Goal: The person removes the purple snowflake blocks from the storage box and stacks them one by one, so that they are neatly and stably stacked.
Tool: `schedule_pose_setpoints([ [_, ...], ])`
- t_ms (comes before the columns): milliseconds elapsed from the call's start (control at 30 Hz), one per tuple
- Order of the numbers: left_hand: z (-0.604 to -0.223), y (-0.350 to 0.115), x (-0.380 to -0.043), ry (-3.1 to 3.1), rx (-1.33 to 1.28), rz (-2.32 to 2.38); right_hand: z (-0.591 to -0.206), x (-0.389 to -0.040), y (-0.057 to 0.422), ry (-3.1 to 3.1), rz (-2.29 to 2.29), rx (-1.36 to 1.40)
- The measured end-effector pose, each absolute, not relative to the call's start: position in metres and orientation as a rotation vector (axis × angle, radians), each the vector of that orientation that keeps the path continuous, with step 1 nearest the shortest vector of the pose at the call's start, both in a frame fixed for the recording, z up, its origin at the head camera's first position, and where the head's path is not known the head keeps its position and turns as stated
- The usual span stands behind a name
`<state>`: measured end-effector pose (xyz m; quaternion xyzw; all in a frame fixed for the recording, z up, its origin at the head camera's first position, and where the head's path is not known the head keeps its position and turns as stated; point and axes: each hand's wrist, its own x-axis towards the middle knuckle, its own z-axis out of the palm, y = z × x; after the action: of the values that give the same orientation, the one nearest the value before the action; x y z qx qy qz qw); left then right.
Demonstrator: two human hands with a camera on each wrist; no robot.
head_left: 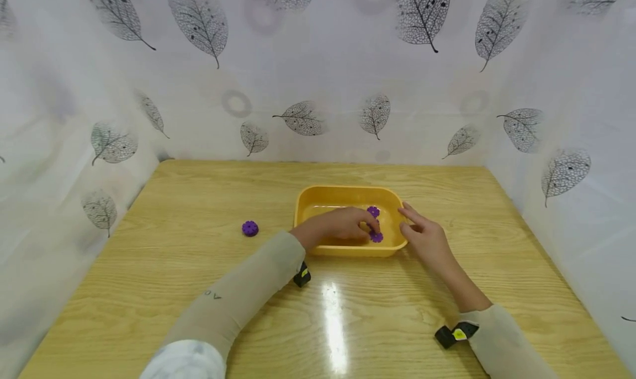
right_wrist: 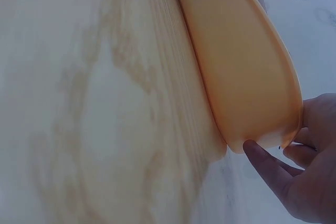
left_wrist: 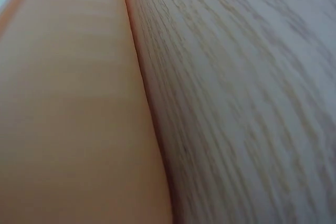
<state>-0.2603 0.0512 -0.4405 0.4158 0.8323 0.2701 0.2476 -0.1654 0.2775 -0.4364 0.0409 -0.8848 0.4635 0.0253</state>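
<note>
The left hand [head_left: 348, 224] dips into the yellow tray [head_left: 348, 193], fingers bent over purple pieces [head_left: 373, 211], grip impossible to tell! The right hand [head_left: 428, 243], loosely spread, touches the tray's right end; a purple disc [head_left: 250, 228] sits outside, left.

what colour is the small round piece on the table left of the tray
Purple; the piece shows best in the head view.
</note>
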Motion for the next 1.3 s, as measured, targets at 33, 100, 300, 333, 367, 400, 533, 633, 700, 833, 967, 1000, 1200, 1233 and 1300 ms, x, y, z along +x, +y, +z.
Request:
schedule_pose_setpoints([
  [33, -0.440, 0.051, -0.260, 2.268, 1.132, 0.737, -0.437, -0.166, 0.277, -2.738, 1.434, 0.129],
  [100, -0.439, 0.050, -0.260, 2.263, 1.139, 0.737, -0.437, -0.166, 0.277, -2.738, 1.439, 0.127],
  [300, -0.441, 0.051, -0.263, 2.250, 1.195, 0.726, -0.438, -0.167, 0.278, -2.739, 1.443, 0.120],
  [333, -0.441, 0.051, -0.263, 2.245, 1.200, 0.726, -0.438, -0.167, 0.278, -2.742, 1.441, 0.123],
  [367, -0.442, 0.052, -0.263, 2.236, 1.202, 0.732, -0.438, -0.167, 0.278, -2.745, 1.438, 0.124],
  [400, -0.442, 0.052, -0.263, 2.228, 1.207, 0.734, -0.438, -0.167, 0.279, -2.746, 1.437, 0.126],
  [533, -0.445, 0.055, -0.264, 2.218, 1.225, 0.702, -0.437, -0.167, 0.279, -2.748, 1.423, 0.118],
  [633, -0.447, 0.057, -0.264, 2.243, 1.228, 0.649, -0.437, -0.167, 0.279, -2.746, 1.421, 0.119],
  [700, -0.447, 0.058, -0.264, 2.261, 1.230, 0.625, -0.437, -0.167, 0.278, -2.745, 1.428, 0.119],
  [833, -0.445, 0.059, -0.262, 2.282, 1.222, 0.609, -0.436, -0.166, 0.278, -2.746, 1.434, 0.118],
  [967, -0.442, 0.059, -0.260, 2.299, 1.229, 0.575, -0.436, -0.166, 0.277, -2.746, 1.427, 0.118],
  [1000, -0.442, 0.059, -0.260, 2.303, 1.237, 0.564, -0.436, -0.166, 0.277, -2.747, 1.423, 0.118],
  [1200, -0.443, 0.061, -0.260, 2.317, 1.247, 0.543, -0.436, -0.166, 0.276, -2.753, 1.414, 0.114],
  [1233, -0.443, 0.061, -0.260, 2.319, 1.238, 0.549, -0.436, -0.166, 0.276, -2.754, 1.413, 0.114],
  [1300, -0.444, 0.061, -0.260, 2.329, 1.226, 0.560, -0.436, -0.166, 0.276, -2.756, 1.414, 0.113],
])
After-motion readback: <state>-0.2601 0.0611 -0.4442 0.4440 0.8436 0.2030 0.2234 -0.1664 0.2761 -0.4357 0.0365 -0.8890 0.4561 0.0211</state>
